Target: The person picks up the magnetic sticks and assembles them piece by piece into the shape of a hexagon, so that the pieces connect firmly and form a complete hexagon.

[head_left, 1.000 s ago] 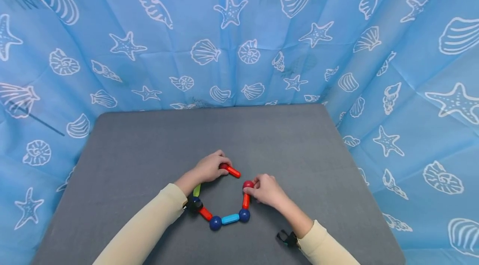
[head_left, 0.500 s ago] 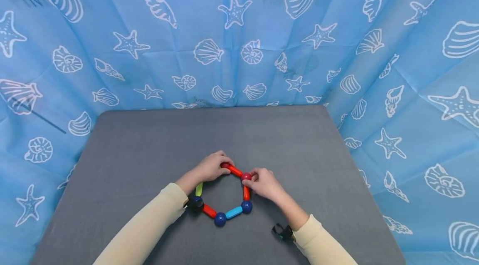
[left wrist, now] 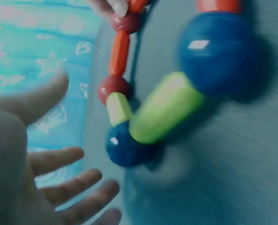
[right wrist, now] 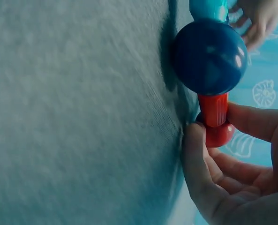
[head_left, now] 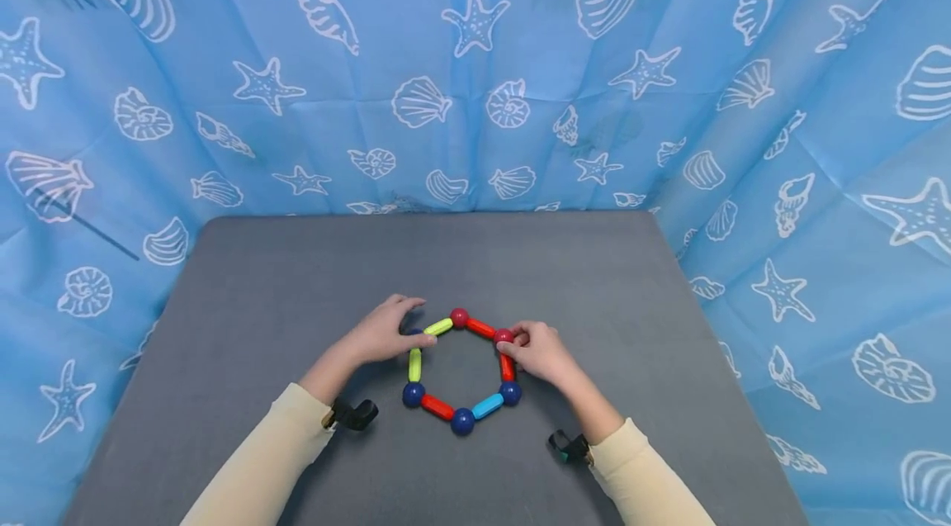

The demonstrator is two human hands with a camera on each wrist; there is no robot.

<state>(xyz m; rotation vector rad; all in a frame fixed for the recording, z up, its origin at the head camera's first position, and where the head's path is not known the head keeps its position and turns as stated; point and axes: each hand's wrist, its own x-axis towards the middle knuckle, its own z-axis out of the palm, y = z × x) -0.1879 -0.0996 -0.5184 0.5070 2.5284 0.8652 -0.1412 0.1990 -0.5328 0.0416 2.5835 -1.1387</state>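
Note:
A closed ring of coloured balls and rods lies on the grey table. My right hand (head_left: 546, 351) pinches the red ball (right wrist: 221, 136) at the ring's right, where two red rods (head_left: 481, 329) meet. Over the upper left, my left hand (head_left: 379, 334) has its fingers spread with nothing in them, apart from the pieces in the left wrist view. It partly hides a blue ball (left wrist: 124, 145) joining two yellow-green rods (head_left: 414, 365). Another red ball (head_left: 459, 317) forms the far corner. Along the near side are dark blue balls (head_left: 462, 421), a light blue rod (head_left: 488, 406) and another red rod (head_left: 437, 406).
The grey table (head_left: 312, 262) extends around the ring on all sides. A blue curtain (head_left: 475, 97) with white shells and starfish hangs behind it and at both sides. Black wrist cameras (head_left: 355, 414) are strapped on both arms.
The red rod end at the far side has met the right red ball, closing the gap. My left hand has let go of the far red ball and drawn back left.

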